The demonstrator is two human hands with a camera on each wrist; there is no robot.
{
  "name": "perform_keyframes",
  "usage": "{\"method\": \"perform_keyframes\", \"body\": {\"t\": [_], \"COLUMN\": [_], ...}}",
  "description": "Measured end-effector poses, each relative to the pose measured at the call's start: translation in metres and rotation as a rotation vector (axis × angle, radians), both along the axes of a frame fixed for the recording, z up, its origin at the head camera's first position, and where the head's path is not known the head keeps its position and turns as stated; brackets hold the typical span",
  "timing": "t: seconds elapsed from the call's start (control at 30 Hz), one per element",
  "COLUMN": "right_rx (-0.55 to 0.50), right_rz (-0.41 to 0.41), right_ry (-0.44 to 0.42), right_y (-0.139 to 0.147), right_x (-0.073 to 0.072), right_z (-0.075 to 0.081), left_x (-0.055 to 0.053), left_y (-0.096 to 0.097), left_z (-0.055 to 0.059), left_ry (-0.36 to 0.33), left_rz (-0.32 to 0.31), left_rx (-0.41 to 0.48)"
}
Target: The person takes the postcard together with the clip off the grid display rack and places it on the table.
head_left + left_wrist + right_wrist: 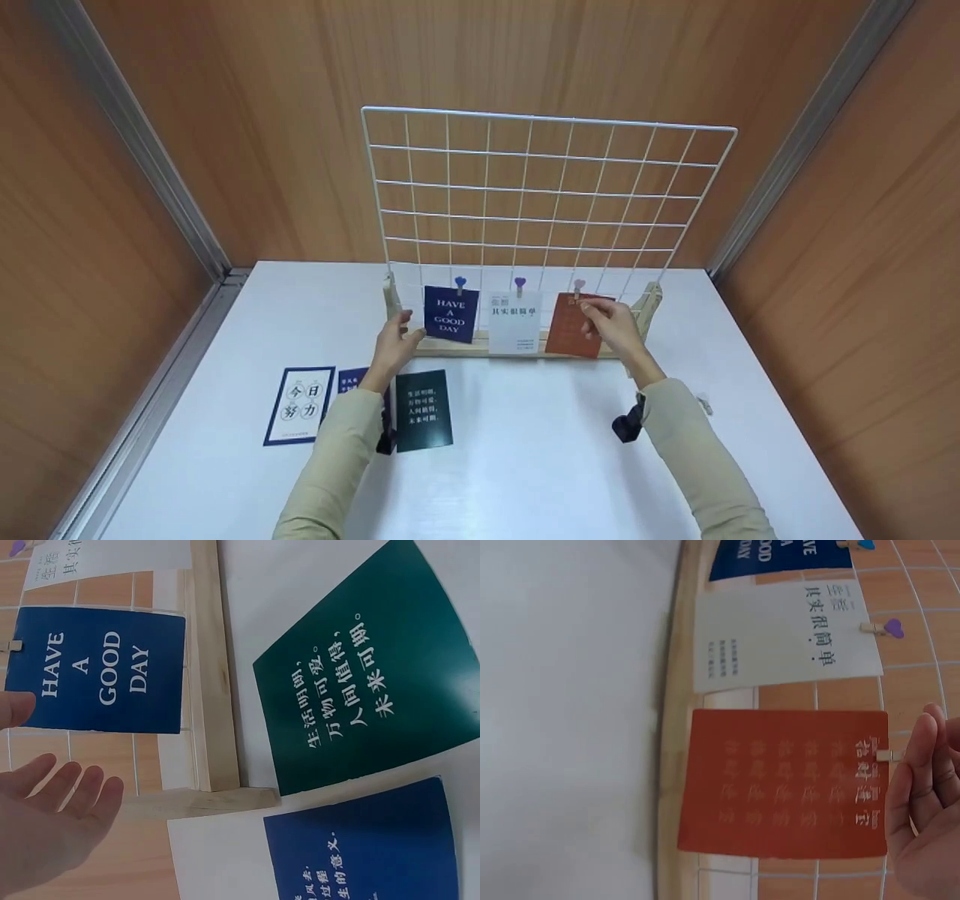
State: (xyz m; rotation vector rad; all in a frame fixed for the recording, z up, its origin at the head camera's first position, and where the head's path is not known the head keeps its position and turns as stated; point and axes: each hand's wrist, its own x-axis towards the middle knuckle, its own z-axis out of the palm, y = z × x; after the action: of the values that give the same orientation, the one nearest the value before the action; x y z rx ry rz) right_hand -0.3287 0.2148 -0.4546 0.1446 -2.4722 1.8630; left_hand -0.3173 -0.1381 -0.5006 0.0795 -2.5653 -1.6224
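Note:
Three cards hang side by side from the wire grid point(540, 191), each under a small wooden clip. The left one is a blue HAVE A GOOD DAY card point(94, 671). In the middle hangs a white card point(787, 637) with a purple heart clip point(885, 628). The red card point(780, 784) is at the right, under a pink heart clip point(579, 286). My left hand point(395, 345) is beside the blue card, thumb at its edge, the other fingers spread apart from it. The fingertips of my right hand point(616, 328) are by the red card's clip, whose heart they hide in the right wrist view.
The grid stands in a wooden base point(214, 675) on a white table point(525, 465). At the left lie a white card with blue border point(296, 405), a dark blue card point(367, 840) partly under my arm, and a green card point(424, 412). Wood panels point(225, 75) enclose the table.

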Motion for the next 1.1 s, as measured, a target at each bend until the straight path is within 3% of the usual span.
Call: {"method": "perform_keyframes", "body": {"t": [0.3,0.53,0.67,0.9,1.1], "right_rx": [-0.023,-0.064,-0.084,0.022,0.094], "right_rz": [0.081,0.158,0.159,0.124,0.164], "right_ry": [-0.007,0.046,0.052,0.032,0.046], "right_y": [-0.052,-0.086,-0.102,-0.123,-0.137], "right_x": [-0.012,-0.016,-0.02,-0.026,-0.029], "right_z": [0.008,0.007,0.005,0.008,0.013], "left_x": [-0.012,-0.019,-0.02,-0.023,-0.024], "left_y": [0.005,0.01,0.013,0.017,0.019], "left_z": [0.007,0.007,0.006,0.005,0.007], "left_ry": [-0.046,-0.011,0.0,0.025,0.078], "left_rz": [-0.037,-0.05,-0.029,0.019,0.055], "left_rx": [0.005,-0.016,-0.006,-0.01,-0.013]}}
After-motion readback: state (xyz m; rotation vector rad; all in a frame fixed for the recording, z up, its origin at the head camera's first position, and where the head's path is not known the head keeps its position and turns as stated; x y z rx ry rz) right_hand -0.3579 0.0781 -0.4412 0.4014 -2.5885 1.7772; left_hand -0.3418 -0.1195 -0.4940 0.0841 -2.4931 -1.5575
